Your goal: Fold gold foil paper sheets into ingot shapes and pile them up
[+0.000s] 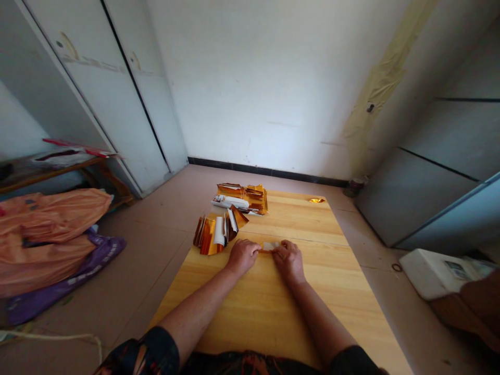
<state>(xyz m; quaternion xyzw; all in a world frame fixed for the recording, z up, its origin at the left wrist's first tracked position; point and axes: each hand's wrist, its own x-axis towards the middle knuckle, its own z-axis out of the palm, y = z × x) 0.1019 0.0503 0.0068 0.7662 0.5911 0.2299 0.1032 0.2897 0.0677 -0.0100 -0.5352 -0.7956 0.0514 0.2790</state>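
Note:
Between my hands lies a small sheet of paper [271, 246], pale grey on top with a golden edge, flat on the wooden table [250, 307]. My left hand [244, 255] pinches its left end with the fingers closed. At its right end my right hand [289, 259] grips it with bent fingers. Just beyond my left hand stands a fanned stack of gold and white folded papers [213, 234]. Farther back is a second pile of gold and white papers [242, 199]. What lies under my fingertips is hidden.
A shiny gold foil piece [316, 200] rests near the table's far right corner. Orange and purple bags [58, 224] lie on the left, by a low wooden bench [105, 177]. A white box [429, 273] is on the right. Grey cabinets flank both sides, with a wall ahead.

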